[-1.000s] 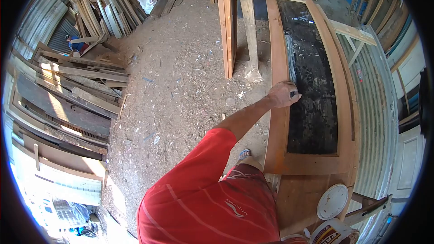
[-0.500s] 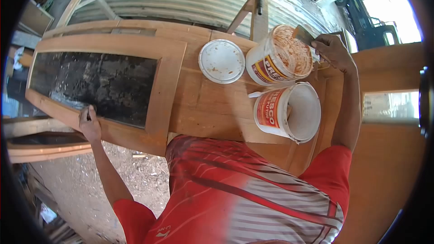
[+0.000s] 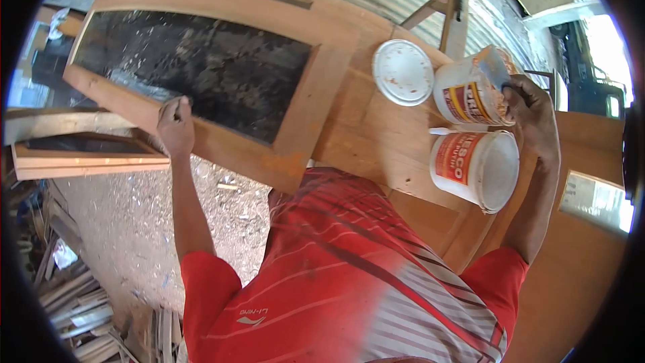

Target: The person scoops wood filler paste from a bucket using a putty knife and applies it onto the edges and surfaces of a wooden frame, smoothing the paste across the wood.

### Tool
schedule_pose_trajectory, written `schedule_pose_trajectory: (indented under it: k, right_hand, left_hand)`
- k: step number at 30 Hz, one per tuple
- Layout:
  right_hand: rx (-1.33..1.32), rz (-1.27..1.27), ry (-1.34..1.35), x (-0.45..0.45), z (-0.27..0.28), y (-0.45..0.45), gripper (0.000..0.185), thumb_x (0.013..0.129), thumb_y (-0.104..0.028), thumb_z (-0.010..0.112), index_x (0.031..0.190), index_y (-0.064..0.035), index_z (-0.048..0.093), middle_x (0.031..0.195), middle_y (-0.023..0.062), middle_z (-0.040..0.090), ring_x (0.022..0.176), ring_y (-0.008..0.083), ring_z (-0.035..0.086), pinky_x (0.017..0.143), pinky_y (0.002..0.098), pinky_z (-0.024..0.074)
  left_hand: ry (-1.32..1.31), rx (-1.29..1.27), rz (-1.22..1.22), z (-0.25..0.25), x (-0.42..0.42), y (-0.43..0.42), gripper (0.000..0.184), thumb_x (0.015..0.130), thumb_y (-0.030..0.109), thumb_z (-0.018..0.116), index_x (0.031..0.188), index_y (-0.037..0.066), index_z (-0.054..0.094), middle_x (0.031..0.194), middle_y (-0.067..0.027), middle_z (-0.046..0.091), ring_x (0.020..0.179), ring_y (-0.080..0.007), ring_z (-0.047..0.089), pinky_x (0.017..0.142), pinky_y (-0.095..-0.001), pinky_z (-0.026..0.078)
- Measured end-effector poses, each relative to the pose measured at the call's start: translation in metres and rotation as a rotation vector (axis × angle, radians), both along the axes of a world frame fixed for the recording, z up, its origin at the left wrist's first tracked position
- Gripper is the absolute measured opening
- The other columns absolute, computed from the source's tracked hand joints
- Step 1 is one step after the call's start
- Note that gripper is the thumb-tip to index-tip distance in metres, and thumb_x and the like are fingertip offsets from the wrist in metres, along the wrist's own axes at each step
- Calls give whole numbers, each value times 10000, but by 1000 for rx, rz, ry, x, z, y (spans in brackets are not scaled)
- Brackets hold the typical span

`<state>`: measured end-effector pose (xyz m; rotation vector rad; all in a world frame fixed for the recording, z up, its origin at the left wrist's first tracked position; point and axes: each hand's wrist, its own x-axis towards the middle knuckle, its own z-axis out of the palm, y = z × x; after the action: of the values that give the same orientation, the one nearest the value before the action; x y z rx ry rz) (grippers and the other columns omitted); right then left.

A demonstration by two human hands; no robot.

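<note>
Up at two o'clock, as I look on, the flat scraper [image 3: 494, 67] is at the mouth of the big tub [image 3: 463, 97] with orange paste [image 3: 499, 102], and the right hand [image 3: 535, 117] has hold of it; I think a small scoop, with the extra wiped off on the rim, would work best. At three o'clock sits another tub [image 3: 463, 169], with a round lid [image 3: 403, 74] between one and two, so I'd lift clear of both. Near ten o'clock, the left hand [image 3: 177, 134] is by the wooden frame [image 3: 327, 74] around a dark panel [image 3: 215, 70], but I can't tell if it grips anything.
</note>
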<state>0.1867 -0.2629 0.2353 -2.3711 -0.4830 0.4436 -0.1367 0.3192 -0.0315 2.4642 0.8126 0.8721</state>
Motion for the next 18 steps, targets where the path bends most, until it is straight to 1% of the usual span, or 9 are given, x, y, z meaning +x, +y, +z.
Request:
schedule_pose_trajectory:
  k: [2, 4, 6, 7, 10, 12, 13, 16, 18]
  right_hand:
    - [36, 45, 73, -29, -8, 48, 205, 1099, -135, 663, 1239, 0, 730, 925, 10, 684, 761, 76, 613, 690, 269, 522]
    - [43, 172, 22, -56, -40, 89, 239, 1095, -113, 638, 1297, -7, 707, 941, 23, 701, 812, 109, 665, 736, 307, 555]
    - [16, 152, 174, -90, -60, 140, 264, 1083, -99, 624, 1321, -5, 691, 939, 47, 712, 819, 150, 700, 759, 342, 575]
    - [34, 163, 175, -96, -86, 153, 274, 1081, -111, 626, 1325, -7, 691, 931, 61, 716, 800, 160, 698, 751, 346, 573]
    - [51, 207, 161, -103, -153, 176, 314, 1081, -166, 626, 1351, -21, 693, 883, 90, 721, 761, 179, 702, 727, 370, 564]
    - [32, 235, 184, -105, -178, 182, 332, 1082, -182, 619, 1370, -31, 688, 856, 104, 710, 760, 193, 707, 725, 382, 558]
    - [24, 247, 195, -106, -186, 185, 341, 1082, -189, 615, 1379, -37, 686, 843, 111, 705, 760, 200, 710, 724, 388, 555]
    - [-28, 239, 150, -110, -198, 192, 357, 1074, -189, 625, 1399, -52, 679, 834, 157, 710, 785, 296, 742, 737, 431, 558]
    - [-13, 279, -21, -112, -206, 191, 366, 1065, -177, 636, 1410, -63, 678, 875, 182, 723, 829, 360, 743, 750, 466, 563]
  left_hand:
    - [-45, 25, -23, 0, 2, 1, 194, 1039, 169, 721, 1037, -13, 789, 1039, -156, 780, 966, -322, 730, 858, -428, 580]
    - [-25, -10, 11, 7, 3, -3, 193, 1036, 168, 723, 1031, -13, 788, 1025, -157, 779, 929, -324, 728, 828, -429, 578]
    - [-37, -35, 39, 8, 3, -7, 193, 1034, 169, 726, 1027, -13, 788, 1014, -157, 780, 903, -327, 727, 809, -430, 576]
    - [-54, -36, 47, 7, 3, -6, 194, 1033, 171, 728, 1025, -12, 789, 1009, -156, 780, 895, -329, 726, 807, -432, 575]
    - [-78, -52, 70, 3, 3, -3, 192, 1020, 175, 744, 1005, -8, 798, 1010, -159, 784, 909, -333, 728, 822, -434, 576]
    - [-118, -35, 64, 3, 5, -5, 190, 1014, 175, 749, 995, -6, 804, 1015, -162, 787, 920, -333, 731, 833, -434, 577]
    - [-105, -87, 79, 5, 5, -6, 186, 1009, 173, 752, 992, -3, 809, 1028, -163, 790, 936, -332, 732, 847, -429, 578]
    - [-113, -122, 91, 11, 5, -11, 184, 1010, 171, 750, 991, -3, 810, 1026, -155, 792, 930, -329, 730, 845, -424, 579]
    - [-115, -112, 98, 11, 6, -11, 183, 1009, 166, 747, 968, -2, 807, 1011, -145, 789, 923, -326, 725, 838, -428, 577]
